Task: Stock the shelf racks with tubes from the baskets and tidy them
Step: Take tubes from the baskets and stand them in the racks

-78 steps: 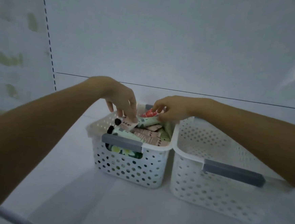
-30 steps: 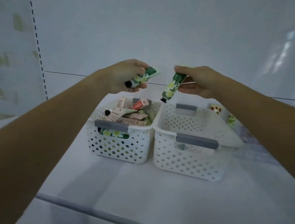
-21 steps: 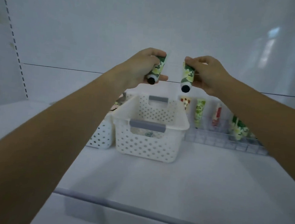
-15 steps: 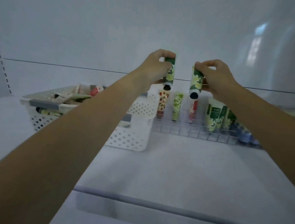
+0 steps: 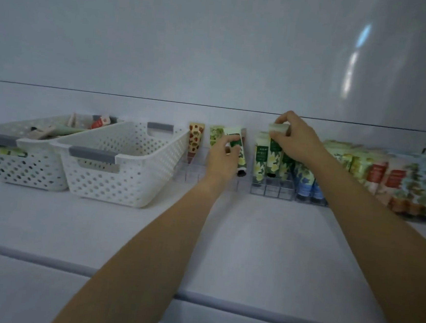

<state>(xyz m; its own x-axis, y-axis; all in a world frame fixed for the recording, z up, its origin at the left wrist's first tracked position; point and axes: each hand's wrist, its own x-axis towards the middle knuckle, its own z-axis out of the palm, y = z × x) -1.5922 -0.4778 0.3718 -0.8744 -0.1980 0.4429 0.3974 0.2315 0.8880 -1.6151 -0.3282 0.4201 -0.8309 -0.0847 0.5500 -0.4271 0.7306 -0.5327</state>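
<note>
I'm watching both hands coming down from mid-air to the clear grid rack: left hand lowering its green floral tube cap-down, right hand seating a matching tube among others.

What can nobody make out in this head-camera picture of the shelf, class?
Head view, all four:
- Floor of the right basket: hidden by its own front wall.
- Lettering on the packed tubes: blurred, too small.
- Far right end of that row: cut off by the frame edge.
- Slots of the rack behind the left hand and its green tube: covered by them.
</note>
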